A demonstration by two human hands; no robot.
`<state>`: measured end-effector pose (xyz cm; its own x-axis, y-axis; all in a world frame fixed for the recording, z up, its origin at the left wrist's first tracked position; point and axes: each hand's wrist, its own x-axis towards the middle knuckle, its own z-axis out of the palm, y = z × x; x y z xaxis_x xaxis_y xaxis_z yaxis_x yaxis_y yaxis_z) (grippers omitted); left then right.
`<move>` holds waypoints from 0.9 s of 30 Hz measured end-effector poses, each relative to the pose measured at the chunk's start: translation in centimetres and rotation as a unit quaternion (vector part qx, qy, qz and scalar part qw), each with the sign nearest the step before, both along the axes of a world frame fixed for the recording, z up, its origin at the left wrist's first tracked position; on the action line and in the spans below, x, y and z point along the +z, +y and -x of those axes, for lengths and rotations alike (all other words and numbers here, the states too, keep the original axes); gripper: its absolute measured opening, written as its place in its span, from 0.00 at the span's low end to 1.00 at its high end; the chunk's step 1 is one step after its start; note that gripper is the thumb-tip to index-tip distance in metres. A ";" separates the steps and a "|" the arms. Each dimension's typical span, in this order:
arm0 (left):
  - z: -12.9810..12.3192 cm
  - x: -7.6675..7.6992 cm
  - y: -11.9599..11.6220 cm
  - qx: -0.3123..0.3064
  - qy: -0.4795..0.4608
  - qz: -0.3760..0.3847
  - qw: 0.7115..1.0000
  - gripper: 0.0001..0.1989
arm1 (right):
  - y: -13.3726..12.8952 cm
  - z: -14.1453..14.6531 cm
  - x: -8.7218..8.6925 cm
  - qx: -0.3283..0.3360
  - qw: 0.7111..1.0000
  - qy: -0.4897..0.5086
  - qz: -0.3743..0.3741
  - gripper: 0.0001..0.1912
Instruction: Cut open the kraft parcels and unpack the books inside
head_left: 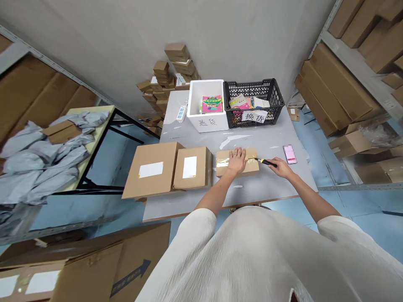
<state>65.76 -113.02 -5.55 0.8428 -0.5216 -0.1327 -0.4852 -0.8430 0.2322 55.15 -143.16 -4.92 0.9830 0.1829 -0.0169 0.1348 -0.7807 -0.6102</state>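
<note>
A small cardboard box (223, 168) with shiny clear tape along its top lies on the grey table. My left hand (237, 160) rests flat on top of this box, fingers stretched out. My right hand (279, 167) is wrapped round a utility knife (267, 162) with a black and yellow handle. The knife's blade end meets the taped top near the box's right end; how deep it sits I cannot tell. Two larger cardboard boxes with white labels, a wide box (150, 170) and a narrower box (190, 172), stand to the left of my left hand.
At the table's back are a white foam box (206, 123) and a black plastic crate (278, 100), both holding books. A pink-screened phone (289, 154) lies right of my right hand. A side table with grey parcels (50, 157) stands left. Shelves with cartons (340, 88) line the right.
</note>
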 end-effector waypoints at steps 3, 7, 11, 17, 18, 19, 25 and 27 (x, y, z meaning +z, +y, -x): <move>0.0 -0.2 0.0 0.000 0.002 -0.003 1.000 0.35 | -0.3 0.0 -0.7 0.000 1.000 -0.020 0.024 0.25; 0.1 -0.3 0.0 0.001 0.004 -0.006 1.000 0.35 | -1.0 -0.6 -1.2 0.003 0.997 -0.029 0.073 0.27; 0.2 -0.3 0.0 0.004 0.004 -0.003 1.000 0.35 | -1.7 -1.0 -1.5 0.002 0.997 -0.034 0.074 0.27; 0.5 0.0 -0.1 0.009 0.007 0.000 1.000 0.34 | -1.3 -1.2 -1.9 -0.007 0.998 -0.046 0.050 0.27; 0.5 0.0 -0.1 0.009 0.006 0.001 1.000 0.34 | -1.1 -1.3 -1.9 -0.002 0.998 -0.042 0.041 0.27; 0.6 -0.1 0.0 0.010 0.005 0.003 1.000 0.34 | -0.9 -1.5 -1.9 -0.001 0.999 -0.039 0.032 0.27; 0.7 -0.2 0.0 0.015 0.017 0.023 0.999 0.36 | -2.1 -2.5 -1.9 -0.048 0.998 -0.044 0.015 0.27; 0.5 -0.1 0.0 0.019 0.028 0.032 0.999 0.37 | -3.1 -2.7 -1.8 -0.070 0.997 -0.045 0.005 0.28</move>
